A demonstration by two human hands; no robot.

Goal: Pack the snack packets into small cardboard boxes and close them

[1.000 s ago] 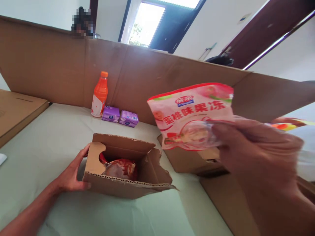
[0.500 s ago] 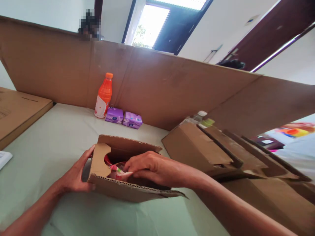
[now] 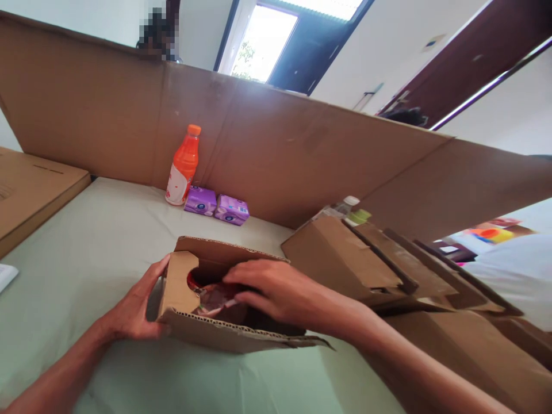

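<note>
A small cardboard box (image 3: 215, 336) stands with its top open on the pale green cloth. My left hand (image 3: 135, 302) clasps its left end, fingers at the far corner and thumb at the near one. My right hand (image 3: 269, 290) reaches in over the right part of the opening, its thumb and fingers apart. Below those fingertips lies a crinkled, partly clear plastic packet (image 3: 213, 299) with red parts. Its contents are unclear, and the box walls and my right hand hide some of it.
An orange drink bottle (image 3: 183, 167) and two purple tissue packs (image 3: 233, 210) stand by the cardboard partition (image 3: 276, 135). More cardboard boxes (image 3: 340, 253) crowd the right, with a clear bottle (image 3: 347, 206) behind. A flat carton (image 3: 38, 190) lies left. Beyond the partition, a person's blurred head shows.
My right hand has loosened from its pinch on the packet's edge, and the fingers have spread. The packet's raised edge has sunk lower. My left hand still holds the box.
</note>
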